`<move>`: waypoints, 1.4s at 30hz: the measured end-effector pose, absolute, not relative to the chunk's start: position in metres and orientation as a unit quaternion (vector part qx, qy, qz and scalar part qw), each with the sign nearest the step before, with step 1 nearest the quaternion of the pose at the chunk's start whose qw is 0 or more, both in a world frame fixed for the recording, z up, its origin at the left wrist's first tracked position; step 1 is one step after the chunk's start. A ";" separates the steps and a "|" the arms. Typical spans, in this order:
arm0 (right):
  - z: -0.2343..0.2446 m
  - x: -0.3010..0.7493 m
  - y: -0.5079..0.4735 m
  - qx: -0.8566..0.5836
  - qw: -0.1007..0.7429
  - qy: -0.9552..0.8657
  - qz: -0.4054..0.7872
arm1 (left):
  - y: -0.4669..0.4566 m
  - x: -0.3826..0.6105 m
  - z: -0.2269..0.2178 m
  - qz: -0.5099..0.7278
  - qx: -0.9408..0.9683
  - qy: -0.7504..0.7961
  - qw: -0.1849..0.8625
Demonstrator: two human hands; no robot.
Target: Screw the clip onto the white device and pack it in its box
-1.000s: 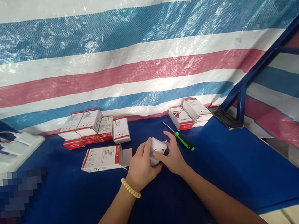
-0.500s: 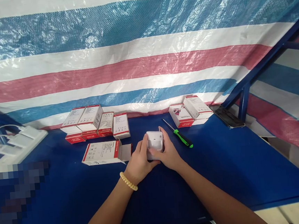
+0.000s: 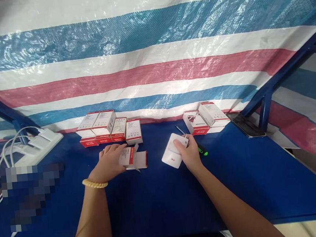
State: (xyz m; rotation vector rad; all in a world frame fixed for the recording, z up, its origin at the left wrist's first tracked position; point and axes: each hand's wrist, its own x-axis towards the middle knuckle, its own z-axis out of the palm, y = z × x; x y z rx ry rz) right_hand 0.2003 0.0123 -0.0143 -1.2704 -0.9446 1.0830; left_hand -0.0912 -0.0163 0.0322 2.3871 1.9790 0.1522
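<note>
My left hand (image 3: 110,161) is closed over the near-left part of a red-and-white detector box (image 3: 128,155). That box lies on the blue table with its flap end open toward the right. In my right hand (image 3: 189,152) is a white detector (image 3: 173,157), a flat rounded piece with a small red mark, pinched under the thumb and tilted above the table. Just behind the right hand lies a screwdriver (image 3: 203,150) with a green and black handle, partly hidden by the hand; its metal shaft points toward the back.
Several red-and-white boxes (image 3: 101,123) are stacked at the back left, and more boxes (image 3: 210,114) at the back right. A phone (image 3: 246,124) lies beside them. On the left is a white power strip (image 3: 51,139) with plugs and cables. A striped sheet (image 3: 148,75) hangs behind.
My left hand has let go of the detector, moved left and taken hold of the open box. My right hand now holds the detector alone, shifted right and turned. The view has moved slightly.
</note>
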 end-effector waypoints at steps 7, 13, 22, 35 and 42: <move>-0.017 0.206 0.019 -0.546 0.647 -0.379 0.373 | -0.019 -0.013 0.032 0.127 0.831 0.542 -0.001; -0.016 0.210 0.020 -0.543 0.647 -0.388 0.368 | -0.020 0.008 0.020 0.160 0.815 0.556 -0.036; -0.004 0.207 0.003 -0.491 0.491 -0.487 0.530 | -0.029 -0.035 0.043 0.042 0.688 0.722 -0.065; 0.014 0.211 0.017 -0.342 0.286 -0.563 0.696 | -0.023 0.045 0.044 0.182 0.914 0.362 -0.007; 0.019 0.302 0.023 -0.678 0.382 -0.606 0.164 | 0.001 0.033 0.017 0.186 0.843 0.504 -0.014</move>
